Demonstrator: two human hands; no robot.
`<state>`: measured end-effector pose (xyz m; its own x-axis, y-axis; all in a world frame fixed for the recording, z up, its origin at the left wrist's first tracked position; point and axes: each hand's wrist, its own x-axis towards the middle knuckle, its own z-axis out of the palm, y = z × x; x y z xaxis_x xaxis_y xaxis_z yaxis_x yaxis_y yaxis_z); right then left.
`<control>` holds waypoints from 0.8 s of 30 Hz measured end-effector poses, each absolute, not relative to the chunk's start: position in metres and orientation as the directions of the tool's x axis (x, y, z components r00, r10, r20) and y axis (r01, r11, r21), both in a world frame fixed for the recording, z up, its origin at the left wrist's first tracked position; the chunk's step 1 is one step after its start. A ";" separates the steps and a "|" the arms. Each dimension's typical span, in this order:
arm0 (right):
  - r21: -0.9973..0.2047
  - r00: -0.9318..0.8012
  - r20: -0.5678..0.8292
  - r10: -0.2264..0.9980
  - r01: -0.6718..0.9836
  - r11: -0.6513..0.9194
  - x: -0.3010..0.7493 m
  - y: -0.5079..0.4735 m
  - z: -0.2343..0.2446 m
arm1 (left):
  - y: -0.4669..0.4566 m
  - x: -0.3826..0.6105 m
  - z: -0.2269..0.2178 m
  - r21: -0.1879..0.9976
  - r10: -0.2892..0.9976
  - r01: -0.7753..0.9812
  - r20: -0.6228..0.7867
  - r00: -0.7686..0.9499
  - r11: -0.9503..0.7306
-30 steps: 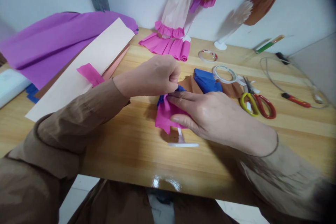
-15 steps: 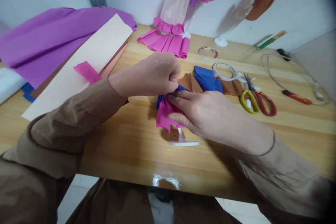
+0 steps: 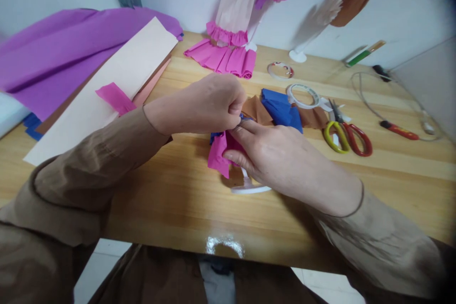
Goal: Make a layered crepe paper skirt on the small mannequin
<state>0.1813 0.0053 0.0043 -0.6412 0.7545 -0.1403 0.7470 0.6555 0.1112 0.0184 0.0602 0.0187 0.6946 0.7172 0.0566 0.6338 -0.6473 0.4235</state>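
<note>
My left hand is closed in a fist at the top of a gathered bundle; whatever lies inside its fingers is hidden. From the right, my right hand pinches the bundle's pink crepe paper between thumb and fingers, close against the left fist. A bit of blue crepe paper shows behind the pink. Below the paper, a white round stand base with a short stem sticks out, tilted. Just beyond the hands lie folded brown crepe paper and blue crepe paper.
Scissors with yellow and red handles lie at the right. Behind them are a tape roll, another roll and a red-handled corded tool. Purple paper and a cream sheet cover the left. Paper decorations stand behind.
The pink paper has shifted slightly and bunched under my right thumb. The white base has tilted a little. Both hands keep their places, and the whole view moved slightly.
</note>
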 end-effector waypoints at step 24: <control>0.101 -0.548 -0.225 0.806 0.809 0.579 0.178 0.004 0.009 | 0.056 0.016 0.018 0.204 0.841 0.824 -0.013 0.542 -0.528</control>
